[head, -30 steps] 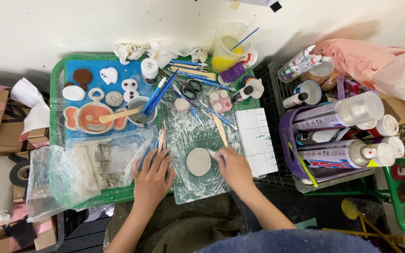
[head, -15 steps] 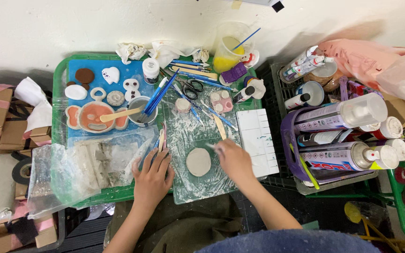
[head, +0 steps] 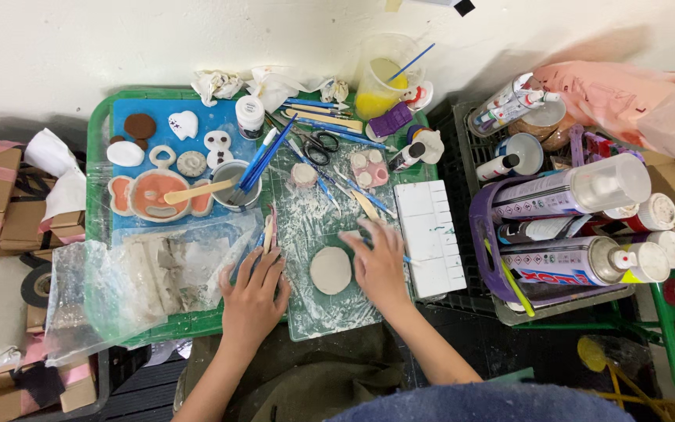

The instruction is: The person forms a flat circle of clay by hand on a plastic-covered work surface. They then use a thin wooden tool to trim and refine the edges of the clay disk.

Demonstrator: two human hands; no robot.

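1. Clay disc (head: 330, 270) lies flat on the dusty mat (head: 314, 234), between both hands
2. Left hand (head: 253, 293) open, fingers spread, pinning the mat; right hand (head: 379, 262) open, just beside the disc
3. Best pressed evenly, mat held steady

Your left hand (head: 253, 297) and right hand (head: 378, 264) are bare: no gloves, rings or watch show on them. Both forearms are uncovered up to the bottom edge of the view, with no sleeve or cuff visible. Just below the right forearm, a blue-grey fuzzy garment (head: 478, 402) covers you, and olive-drab cloth (head: 306, 387) lies to its left.
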